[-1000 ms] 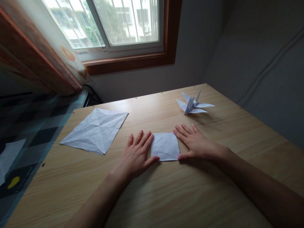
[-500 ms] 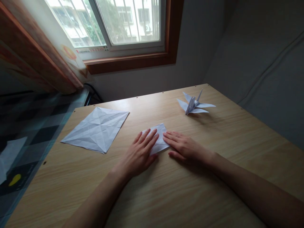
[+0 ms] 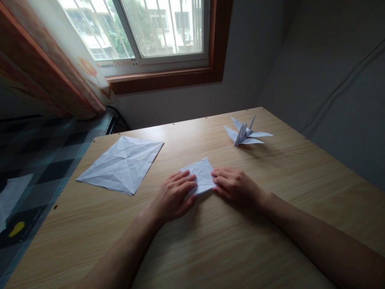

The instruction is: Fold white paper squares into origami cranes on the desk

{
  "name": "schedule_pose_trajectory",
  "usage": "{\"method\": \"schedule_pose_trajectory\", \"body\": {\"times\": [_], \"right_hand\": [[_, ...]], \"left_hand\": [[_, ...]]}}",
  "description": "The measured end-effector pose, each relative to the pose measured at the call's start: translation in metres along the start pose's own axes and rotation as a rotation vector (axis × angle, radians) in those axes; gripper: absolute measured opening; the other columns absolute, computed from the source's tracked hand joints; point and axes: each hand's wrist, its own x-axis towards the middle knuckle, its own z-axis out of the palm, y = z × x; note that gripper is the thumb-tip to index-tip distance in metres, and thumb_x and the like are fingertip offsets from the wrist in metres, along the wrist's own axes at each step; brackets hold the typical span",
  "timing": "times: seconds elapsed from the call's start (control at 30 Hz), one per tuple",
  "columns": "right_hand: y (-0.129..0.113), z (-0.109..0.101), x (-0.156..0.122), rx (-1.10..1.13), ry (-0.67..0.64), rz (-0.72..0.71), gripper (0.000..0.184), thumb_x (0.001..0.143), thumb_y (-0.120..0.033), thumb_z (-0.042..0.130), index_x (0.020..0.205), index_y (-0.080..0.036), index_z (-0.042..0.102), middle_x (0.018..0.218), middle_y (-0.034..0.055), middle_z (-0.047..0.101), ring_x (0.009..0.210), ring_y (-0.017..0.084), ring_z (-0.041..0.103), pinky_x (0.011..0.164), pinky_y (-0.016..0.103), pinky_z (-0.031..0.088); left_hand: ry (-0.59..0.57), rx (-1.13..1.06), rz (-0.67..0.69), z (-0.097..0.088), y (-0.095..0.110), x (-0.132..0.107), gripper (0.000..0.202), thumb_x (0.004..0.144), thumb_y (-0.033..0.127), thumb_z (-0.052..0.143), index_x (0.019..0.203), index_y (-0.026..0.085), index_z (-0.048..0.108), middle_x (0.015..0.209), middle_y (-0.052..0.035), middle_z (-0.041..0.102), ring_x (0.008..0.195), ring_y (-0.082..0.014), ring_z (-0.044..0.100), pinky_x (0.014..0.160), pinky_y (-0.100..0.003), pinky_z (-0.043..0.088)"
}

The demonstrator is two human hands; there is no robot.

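A small folded square of white paper (image 3: 201, 173) lies turned like a diamond on the wooden table (image 3: 228, 249). My left hand (image 3: 172, 196) rests on its near left edge, fingers curled and pressed onto the paper. My right hand (image 3: 236, 185) sits against its right edge, fingers bent and pinching the paper's corner. Both hands cover the sheet's near part.
A larger creased white sheet (image 3: 122, 163) lies flat on the table's left side. A finished white paper crane (image 3: 246, 133) stands at the back right. A window (image 3: 150, 28) and a curtain (image 3: 45, 64) are behind; a checked cloth (image 3: 36, 168) lies left of the table.
The small paper was flat and square between my spread hands; it has turned to a diamond, and both hands have closed in and curled their fingers onto its edges.
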Motion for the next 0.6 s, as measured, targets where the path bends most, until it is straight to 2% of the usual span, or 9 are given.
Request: {"method": "schedule_pose_trajectory", "body": {"times": [0.17, 0.33, 0.5, 0.6], "right_hand": [[0.0009, -0.0005, 0.001, -0.003, 0.015, -0.007, 0.014, 0.092, -0.02, 0.052, 0.089, -0.015, 0.065, 0.105, 0.0128, 0.071, 0.102, 0.024, 0.066, 0.092, 0.039, 0.052], [0.002, -0.0002, 0.0005, 0.013, 0.023, -0.01, 0.015, 0.092, -0.025, 0.055, 0.087, -0.014, 0.064, 0.105, 0.0131, 0.071, 0.102, 0.025, 0.065, 0.091, 0.04, 0.052], [0.0036, 0.0006, -0.0001, 0.007, 0.01, -0.011, 0.017, 0.092, -0.029, 0.056, 0.085, -0.015, 0.063, 0.107, 0.0127, 0.07, 0.102, 0.025, 0.065, 0.091, 0.04, 0.051], [0.0041, 0.0005, 0.0002, 0.009, 0.011, -0.002, 0.016, 0.093, -0.027, 0.054, 0.085, -0.016, 0.063, 0.106, 0.0125, 0.071, 0.101, 0.024, 0.065, 0.09, 0.039, 0.051]], "left_hand": [[-0.035, -0.026, 0.009, -0.0045, -0.0003, -0.0007, 0.033, 0.084, 0.032, 0.053, 0.112, 0.018, 0.065, 0.127, -0.0103, 0.066, 0.126, -0.0302, 0.055, 0.105, -0.05, 0.046], [-0.05, -0.019, -0.013, -0.004, 0.0005, -0.0002, 0.037, 0.078, 0.021, 0.051, 0.112, 0.02, 0.064, 0.127, -0.0077, 0.066, 0.127, -0.0279, 0.055, 0.107, -0.047, 0.043], [-0.064, -0.023, 0.007, -0.0046, 0.0005, 0.0006, 0.037, 0.081, 0.035, 0.056, 0.113, 0.018, 0.063, 0.128, -0.0113, 0.065, 0.127, -0.0314, 0.054, 0.104, -0.05, 0.045], [-0.079, -0.028, -0.004, -0.0057, 0.0009, 0.0006, 0.039, 0.078, 0.03, 0.056, 0.114, 0.019, 0.062, 0.128, -0.0104, 0.065, 0.127, -0.0311, 0.053, 0.105, -0.05, 0.043]]}}
